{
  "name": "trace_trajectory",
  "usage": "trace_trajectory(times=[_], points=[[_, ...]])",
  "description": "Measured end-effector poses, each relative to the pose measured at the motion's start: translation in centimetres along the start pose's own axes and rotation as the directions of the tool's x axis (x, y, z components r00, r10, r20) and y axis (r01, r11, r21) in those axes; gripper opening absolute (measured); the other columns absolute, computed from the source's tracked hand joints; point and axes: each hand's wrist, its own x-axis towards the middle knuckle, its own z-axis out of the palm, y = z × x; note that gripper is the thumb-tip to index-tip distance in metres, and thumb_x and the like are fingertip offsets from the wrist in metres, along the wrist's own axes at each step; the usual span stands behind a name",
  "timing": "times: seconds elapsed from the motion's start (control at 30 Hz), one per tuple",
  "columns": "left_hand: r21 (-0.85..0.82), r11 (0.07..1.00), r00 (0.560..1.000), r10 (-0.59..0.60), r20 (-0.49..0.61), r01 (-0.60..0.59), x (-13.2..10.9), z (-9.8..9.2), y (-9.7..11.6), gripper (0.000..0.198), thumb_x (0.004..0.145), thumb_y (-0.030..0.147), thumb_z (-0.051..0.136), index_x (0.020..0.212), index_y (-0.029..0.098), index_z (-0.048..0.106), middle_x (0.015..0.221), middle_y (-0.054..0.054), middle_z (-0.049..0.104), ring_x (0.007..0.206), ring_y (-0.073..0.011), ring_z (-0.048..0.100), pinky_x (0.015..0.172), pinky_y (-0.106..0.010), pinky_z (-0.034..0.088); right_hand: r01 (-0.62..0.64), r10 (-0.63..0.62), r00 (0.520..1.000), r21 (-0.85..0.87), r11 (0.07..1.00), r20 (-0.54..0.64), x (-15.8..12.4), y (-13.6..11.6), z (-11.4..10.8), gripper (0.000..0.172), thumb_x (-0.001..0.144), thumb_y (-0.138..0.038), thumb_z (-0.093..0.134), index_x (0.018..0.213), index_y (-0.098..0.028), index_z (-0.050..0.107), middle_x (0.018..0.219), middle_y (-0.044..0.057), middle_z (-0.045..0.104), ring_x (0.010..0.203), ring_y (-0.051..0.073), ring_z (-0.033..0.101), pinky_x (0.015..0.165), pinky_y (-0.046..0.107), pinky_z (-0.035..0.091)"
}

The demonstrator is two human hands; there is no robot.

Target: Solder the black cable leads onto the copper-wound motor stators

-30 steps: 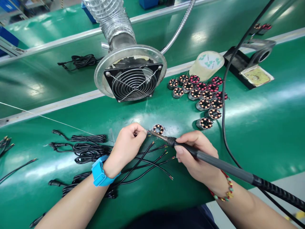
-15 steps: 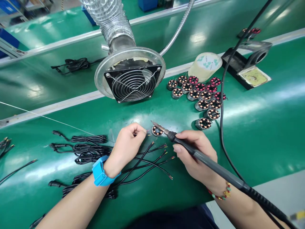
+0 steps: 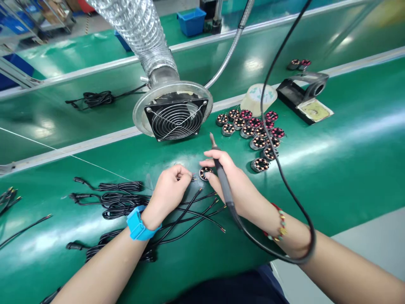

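Note:
My left hand (image 3: 171, 185), with a blue wrist strap (image 3: 138, 223), pinches a thin wire end just left of a small round motor stator (image 3: 205, 172) lying on the green belt (image 3: 332, 169). My right hand (image 3: 232, 183) holds a black soldering iron (image 3: 221, 175) across the palm, its tip pointing up and away toward the fan. That hand's fingertips reach down beside the stator. Loose black cables with stripped ends (image 3: 196, 211) lie under both wrists.
A fume extractor fan (image 3: 175, 118) on a foil duct stands behind the hands. Several more stators (image 3: 253, 128) sit grouped at the right, near a tape roll (image 3: 257, 98) and a soldering iron stand with sponge (image 3: 305, 99). Coiled black cables (image 3: 117, 196) lie at the left.
My right hand swung the soldering iron tip up off the stator and moved left over it. The left hand stayed pinched in place. The camera view tilted up slightly.

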Motion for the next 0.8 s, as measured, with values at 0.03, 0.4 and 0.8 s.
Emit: trace_trajectory(times=[0.03,0.4,0.8], points=[[-0.003,1.0,1.0,0.007,-0.001,-0.007,0.0,0.0,-0.1,0.013,0.073,0.026,0.051,0.064,0.017,0.055,0.058,0.005,0.054,0.056,-0.0104,0.046,0.055,-0.022,0.032,-0.003,0.003,1.0,0.004,1.0,0.0,0.3,0.3,0.5,0.037,0.087,-0.014,0.047,0.123,-0.022,0.04,0.11,0.007,0.067,0.101,0.02,0.064,0.088,0.038,0.048],[-0.042,0.998,0.998,0.049,0.044,-0.047,0.1,-0.2,0.0,0.015,0.076,0.026,0.048,0.069,0.016,0.056,0.066,0.002,0.056,0.065,-0.0128,0.049,0.064,-0.025,0.037,0.216,-0.241,0.959,-0.165,0.962,-0.15,-0.4,1.8,2.0,0.042,0.083,-0.01,0.051,0.123,-0.021,0.041,0.096,0.005,0.067,0.096,0.022,0.058,0.087,0.04,0.045],[0.054,0.997,0.999,0.053,0.01,-0.053,-0.4,-0.6,0.9,0.015,0.074,0.014,0.049,0.072,0.015,0.064,0.077,-0.002,0.067,0.073,-0.0139,0.058,0.07,-0.023,0.046,0.36,-0.405,0.893,-0.228,0.905,-0.198,0.5,3.1,3.0,0.031,0.087,-0.034,0.05,0.115,-0.024,0.048,0.075,0.0,0.066,0.069,0.02,0.065,0.067,0.035,0.053]])
